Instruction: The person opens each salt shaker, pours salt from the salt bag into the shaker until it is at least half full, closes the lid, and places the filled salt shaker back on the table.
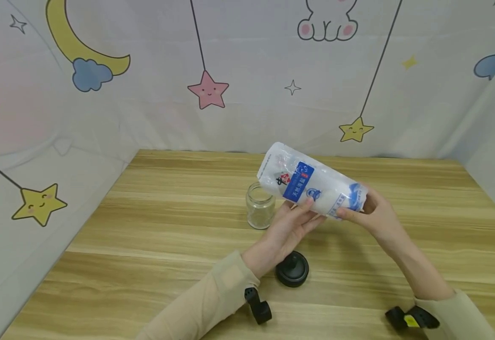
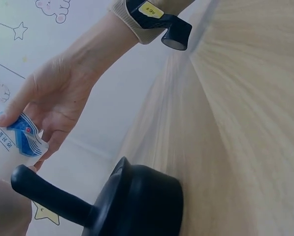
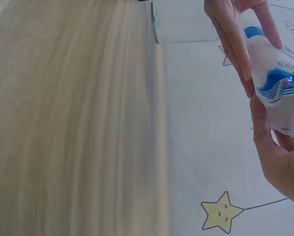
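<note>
Right hand (image 1: 374,212) grips the blue-printed lower end of a white bag (image 1: 311,182), thumb on the front and fingers behind. Left hand (image 1: 287,229) holds the same bag farther along, thumb against its face and fingers reaching beneath it. Held up above the table (image 1: 166,226), the bag tilts, its far end raised on the side toward a glass jar (image 1: 259,208).

The step in hand looks like steadying and angling the bag near the jar. By my judgement, the next move calls for support at both places, so that the soft pack does not sag, and for care not to knock the glass. Whether the raised end is sealed, I cannot tell.

The jar stands upright and unlidded, its rim partly hidden by the bag in the head view. Nearer the person, just beside the left wrist in that view, a black lid (image 1: 292,271) lies on the table, knob up.

Counted: one bag, one jar, one lid, two hands, and two black wrist devices (image 1: 257,306), one at each sleeve (image 1: 188,307). Behind hangs a printed cloth (image 1: 247,127), bearing one pink star (image 1: 208,90) in the head view.
</note>
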Action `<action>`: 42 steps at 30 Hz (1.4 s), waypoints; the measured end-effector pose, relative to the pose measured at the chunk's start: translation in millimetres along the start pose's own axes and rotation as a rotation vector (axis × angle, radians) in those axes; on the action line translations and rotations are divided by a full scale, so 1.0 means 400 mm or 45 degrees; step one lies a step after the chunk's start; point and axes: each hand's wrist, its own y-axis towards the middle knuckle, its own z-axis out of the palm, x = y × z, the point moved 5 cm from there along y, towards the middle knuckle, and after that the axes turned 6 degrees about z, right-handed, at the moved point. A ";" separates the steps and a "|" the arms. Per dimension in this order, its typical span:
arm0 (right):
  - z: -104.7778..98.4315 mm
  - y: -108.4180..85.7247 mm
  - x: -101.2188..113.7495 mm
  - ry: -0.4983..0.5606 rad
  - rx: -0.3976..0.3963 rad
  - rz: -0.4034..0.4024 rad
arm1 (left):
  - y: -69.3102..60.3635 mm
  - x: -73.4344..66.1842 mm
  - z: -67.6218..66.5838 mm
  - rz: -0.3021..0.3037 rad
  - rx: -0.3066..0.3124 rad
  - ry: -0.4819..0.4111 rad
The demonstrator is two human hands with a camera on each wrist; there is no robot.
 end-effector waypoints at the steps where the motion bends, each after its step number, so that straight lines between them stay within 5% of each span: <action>1: 0.000 0.001 0.002 0.012 0.003 -0.007 | 0.001 -0.002 0.000 0.006 0.003 -0.006; 23: -0.016 0.006 0.034 -0.011 -0.039 -0.017 | 0.012 -0.004 0.007 0.035 0.031 -0.092; 42: -0.002 0.010 0.074 -0.228 -0.114 -0.043 | 0.011 -0.008 0.006 0.053 0.047 -0.118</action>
